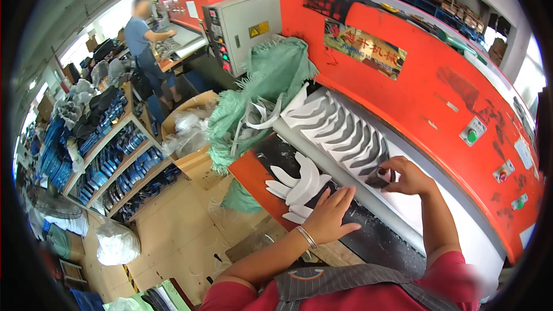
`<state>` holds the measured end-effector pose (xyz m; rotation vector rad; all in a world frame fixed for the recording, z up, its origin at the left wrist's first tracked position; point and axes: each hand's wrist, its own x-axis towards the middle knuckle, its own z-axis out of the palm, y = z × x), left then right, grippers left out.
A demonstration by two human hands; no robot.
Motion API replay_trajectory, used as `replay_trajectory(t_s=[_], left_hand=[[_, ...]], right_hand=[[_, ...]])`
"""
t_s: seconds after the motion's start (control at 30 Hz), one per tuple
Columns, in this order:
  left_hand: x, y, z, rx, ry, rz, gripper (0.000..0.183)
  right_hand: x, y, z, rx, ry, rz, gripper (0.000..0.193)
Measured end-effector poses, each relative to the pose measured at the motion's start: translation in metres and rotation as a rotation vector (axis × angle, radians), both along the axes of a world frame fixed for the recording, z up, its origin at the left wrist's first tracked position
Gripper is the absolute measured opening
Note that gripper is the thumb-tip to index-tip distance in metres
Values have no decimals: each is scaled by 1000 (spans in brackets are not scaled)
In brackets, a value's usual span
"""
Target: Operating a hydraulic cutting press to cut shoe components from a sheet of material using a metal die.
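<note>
My left hand (329, 216), with a bracelet on the wrist, lies flat with fingers spread on the dark front ledge of the machine (374, 236), just right of a small pile of white cut pieces (299, 185). My right hand (406, 176) is closed around a dark cutting die (377, 181) and holds it on the white sheet (340, 126), at the near end of a row of curved cut-outs. The die is partly hidden by the fingers.
A big red press (415, 63) with a grey control box (242, 23) arcs behind the bed. A green woven sack (271, 80) of white scraps hangs at its left end. Cardboard boxes (193, 138), shelves of blue material (115, 161) and another person (144, 46) stand at left.
</note>
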<state>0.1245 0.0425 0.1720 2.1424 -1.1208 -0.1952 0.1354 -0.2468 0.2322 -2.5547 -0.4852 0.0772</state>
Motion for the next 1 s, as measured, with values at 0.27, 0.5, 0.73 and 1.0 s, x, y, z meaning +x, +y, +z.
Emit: replay_trajectory(t_s=[0.27,0.5,0.73,1.0], left_hand=[[-25,-20,5,-620,1105,-370,92],[-54,-26,-11,-803,915,-282,73],[-46,-21,13,-634,836,-418,69],[-25,-4,-5,-811,755,-611,65]], right_hand=[[-139,60,-40,1152,584,-174,49],[-178,106,-59,1041,131,-371,61],[-186,128,-64,485,-115,-734,64],[-167,108,-24,394,-68,-257,62]])
